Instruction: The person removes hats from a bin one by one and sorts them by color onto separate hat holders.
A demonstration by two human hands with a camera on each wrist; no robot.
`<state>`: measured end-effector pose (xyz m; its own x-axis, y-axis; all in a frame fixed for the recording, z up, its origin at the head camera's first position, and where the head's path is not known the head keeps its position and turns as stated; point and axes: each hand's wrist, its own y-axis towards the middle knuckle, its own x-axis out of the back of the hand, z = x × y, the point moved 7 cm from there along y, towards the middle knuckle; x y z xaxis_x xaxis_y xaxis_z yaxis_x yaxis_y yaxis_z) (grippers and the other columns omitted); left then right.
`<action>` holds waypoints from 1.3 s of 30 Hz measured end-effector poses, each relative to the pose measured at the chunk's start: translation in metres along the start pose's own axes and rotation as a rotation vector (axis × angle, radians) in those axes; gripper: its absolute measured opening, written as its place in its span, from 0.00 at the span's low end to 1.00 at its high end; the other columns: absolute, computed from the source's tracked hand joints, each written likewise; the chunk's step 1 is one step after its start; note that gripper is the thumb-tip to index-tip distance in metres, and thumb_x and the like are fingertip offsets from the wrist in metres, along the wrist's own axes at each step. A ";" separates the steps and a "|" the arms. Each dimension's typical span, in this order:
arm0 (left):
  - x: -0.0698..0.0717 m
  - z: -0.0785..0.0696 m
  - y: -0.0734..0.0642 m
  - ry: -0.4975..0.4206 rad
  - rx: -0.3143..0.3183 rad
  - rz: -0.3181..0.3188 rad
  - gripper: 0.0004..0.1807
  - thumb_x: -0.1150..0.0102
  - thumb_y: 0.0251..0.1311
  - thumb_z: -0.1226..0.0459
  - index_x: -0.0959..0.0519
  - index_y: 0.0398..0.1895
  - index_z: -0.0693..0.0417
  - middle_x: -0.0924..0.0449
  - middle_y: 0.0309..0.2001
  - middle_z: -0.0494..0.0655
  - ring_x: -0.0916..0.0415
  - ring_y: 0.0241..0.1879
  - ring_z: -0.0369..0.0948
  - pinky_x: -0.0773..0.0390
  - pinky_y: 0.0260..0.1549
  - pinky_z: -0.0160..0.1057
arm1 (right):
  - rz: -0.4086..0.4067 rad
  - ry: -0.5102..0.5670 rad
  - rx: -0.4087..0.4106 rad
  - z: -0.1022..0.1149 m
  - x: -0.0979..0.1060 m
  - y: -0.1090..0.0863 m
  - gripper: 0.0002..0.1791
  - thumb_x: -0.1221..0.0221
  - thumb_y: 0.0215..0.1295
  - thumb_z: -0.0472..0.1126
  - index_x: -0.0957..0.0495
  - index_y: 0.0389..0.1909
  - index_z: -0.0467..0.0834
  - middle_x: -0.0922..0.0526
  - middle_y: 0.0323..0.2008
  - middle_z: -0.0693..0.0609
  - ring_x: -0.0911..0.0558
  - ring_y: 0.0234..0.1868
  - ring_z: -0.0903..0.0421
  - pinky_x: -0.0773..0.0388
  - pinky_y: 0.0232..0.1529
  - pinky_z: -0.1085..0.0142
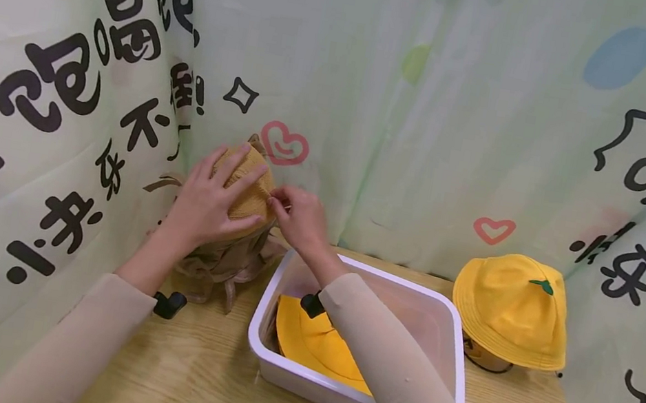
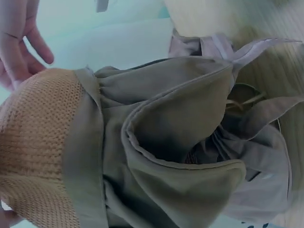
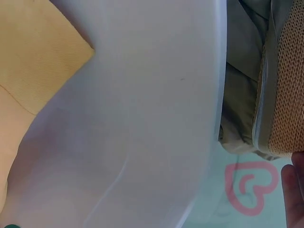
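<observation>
A sun hat (image 1: 256, 184) with a tan woven crown and khaki cloth below stands at the left, near the curtain. My left hand (image 1: 206, 201) rests spread over its crown, fingers apart. At the crown's right side, my right hand (image 1: 298, 219) pinches the edge between thumb and forefinger. The left wrist view shows the woven crown (image 2: 42, 137), its khaki band and a folded cloth flap (image 2: 185, 109) close up. Right fingertips (image 3: 289, 183) touch the crown's lower edge in the right wrist view. Whatever supports the hat is mostly hidden.
A white plastic bin (image 1: 356, 401) stands right of the hat, with a yellow hat (image 1: 308, 345) lying inside. Farther right, another yellow bucket hat (image 1: 510, 306) sits on a stand. Printed curtains (image 1: 432, 141) enclose the wooden table (image 1: 196, 377) at the back and sides.
</observation>
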<state>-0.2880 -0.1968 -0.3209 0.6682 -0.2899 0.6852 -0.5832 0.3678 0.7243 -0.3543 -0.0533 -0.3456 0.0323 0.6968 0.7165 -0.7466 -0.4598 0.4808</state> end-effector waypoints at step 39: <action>-0.028 0.026 -0.018 0.035 -0.050 0.004 0.54 0.43 0.49 0.33 0.38 0.75 0.55 0.41 0.74 0.60 0.45 0.73 0.61 0.35 0.64 0.63 | 0.074 -0.102 0.151 0.010 -0.029 -0.003 0.36 0.41 0.72 0.51 0.40 0.76 0.47 0.36 0.74 0.47 0.30 0.70 0.49 0.31 0.68 0.57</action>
<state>-0.3083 -0.2186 -0.3513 0.6825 -0.2576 0.6840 -0.5624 0.4126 0.7166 -0.3468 -0.0778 -0.3627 0.0538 0.6024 0.7964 -0.6417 -0.5902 0.4898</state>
